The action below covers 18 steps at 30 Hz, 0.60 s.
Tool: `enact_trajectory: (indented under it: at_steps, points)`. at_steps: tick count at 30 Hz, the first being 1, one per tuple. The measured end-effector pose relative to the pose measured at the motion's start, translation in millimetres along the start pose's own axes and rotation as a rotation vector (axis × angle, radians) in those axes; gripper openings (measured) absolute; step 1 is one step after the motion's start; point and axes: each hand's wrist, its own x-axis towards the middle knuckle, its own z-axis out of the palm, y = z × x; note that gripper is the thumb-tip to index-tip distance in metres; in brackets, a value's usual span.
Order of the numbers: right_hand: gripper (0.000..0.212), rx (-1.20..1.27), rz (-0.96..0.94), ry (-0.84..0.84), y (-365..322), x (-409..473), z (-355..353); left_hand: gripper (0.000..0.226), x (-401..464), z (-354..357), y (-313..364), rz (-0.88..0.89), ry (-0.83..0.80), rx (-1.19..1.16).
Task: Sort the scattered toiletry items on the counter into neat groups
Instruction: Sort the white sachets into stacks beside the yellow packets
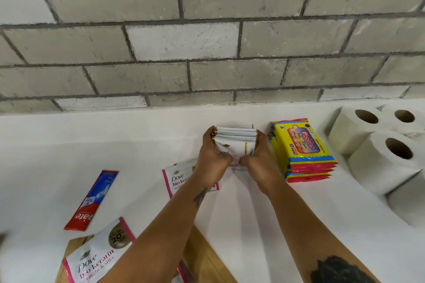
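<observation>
On the white counter (pixel 115 140), both my hands clasp a stack of white Dove sachets (pixel 234 141) from either side. My left hand (pixel 212 158) grips its left edge and my right hand (pixel 257 161) grips its right edge, thumbs meeting at the front. A loose Dove sachet (pixel 178 179) lies flat just left of my left wrist, partly hidden by my forearm. Another Dove sachet (pixel 96 257) lies at the lower left. A red and blue toothpaste sachet (pixel 92 200) lies to the left.
A stack of yellow wipes packs (pixel 301 149) sits just right of my hands. Several toilet paper rolls (pixel 377 145) stand at the far right. A wooden board (pixel 207 259) lies under my forearms. A grey brick wall (pixel 207 41) backs the counter.
</observation>
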Motion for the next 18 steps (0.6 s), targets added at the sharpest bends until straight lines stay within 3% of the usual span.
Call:
enact_trajectory:
  at_steps: [7,10,13,18]
  points:
    - [0.062,-0.169,0.009,-0.032,4,5,4,0.047,7,2,5,0.050,0.009,0.126]
    - [0.066,-0.203,0.125,0.042,-12,8,0,0.045,25,3,10,-0.155,-0.037,0.202]
    - [0.072,-0.232,0.267,0.083,-12,17,0,0.037,38,5,14,-0.335,-0.086,0.498]
    - [0.062,-0.417,0.341,0.141,-15,22,5,0.038,45,8,17,-0.403,-0.096,0.714]
